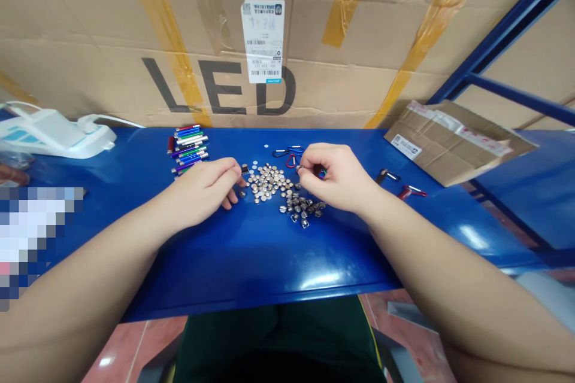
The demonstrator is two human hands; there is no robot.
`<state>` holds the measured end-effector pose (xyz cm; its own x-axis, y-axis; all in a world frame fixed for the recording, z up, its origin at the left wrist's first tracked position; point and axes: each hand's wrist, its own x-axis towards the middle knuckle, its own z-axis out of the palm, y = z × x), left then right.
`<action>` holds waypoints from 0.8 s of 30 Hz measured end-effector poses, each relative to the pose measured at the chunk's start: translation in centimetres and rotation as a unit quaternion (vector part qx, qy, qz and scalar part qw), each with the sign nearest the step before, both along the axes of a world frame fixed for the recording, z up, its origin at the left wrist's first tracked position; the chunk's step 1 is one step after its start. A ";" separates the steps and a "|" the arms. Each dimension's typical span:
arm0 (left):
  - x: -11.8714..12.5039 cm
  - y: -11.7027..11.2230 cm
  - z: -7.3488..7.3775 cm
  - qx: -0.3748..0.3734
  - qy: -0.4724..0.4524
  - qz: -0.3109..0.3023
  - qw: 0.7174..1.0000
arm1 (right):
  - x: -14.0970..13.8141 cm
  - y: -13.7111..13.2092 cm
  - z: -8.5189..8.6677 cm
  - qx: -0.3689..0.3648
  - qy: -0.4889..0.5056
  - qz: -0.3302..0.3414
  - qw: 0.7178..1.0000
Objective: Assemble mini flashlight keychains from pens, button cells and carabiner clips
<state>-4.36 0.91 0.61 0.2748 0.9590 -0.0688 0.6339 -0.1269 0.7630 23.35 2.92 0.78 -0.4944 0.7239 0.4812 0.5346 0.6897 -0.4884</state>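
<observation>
Right hand (pixel 336 176) is closed in a fingertip pinch on a small metal piece (pixel 299 167), held so for fine control, just above the pile of button cells (pixel 269 182). Left hand (pixel 202 188) is kept curled beside the pile; any grip cannot be told. Slim coloured tubes (pixel 188 146) are stacked beyond it.

Four carabiners (pixel 390 176), perhaps fifteen penlights (pixel 188 146) — tightly stacked, dozens of button cells (pixel 267 182), one cardboard parcel (pixel 449 143)
</observation>
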 end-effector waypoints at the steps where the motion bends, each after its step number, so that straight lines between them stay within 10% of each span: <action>1: 0.0 0.0 0.0 0.001 0.009 -0.005 1.000 | 0.0 0.0 0.0 -0.001 0.001 0.002 1.000; 24: 3.6 -2.0 0.0 -0.020 0.009 -0.102 0.995 | 0.0 -0.5 0.4 -0.019 -0.033 0.033 0.999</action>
<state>-0.72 -1.06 0.63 0.4625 0.8795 -0.1122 0.6111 -0.2245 0.7590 23.40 2.45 1.16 -0.5714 0.7058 0.4189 0.5201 0.7062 -0.4804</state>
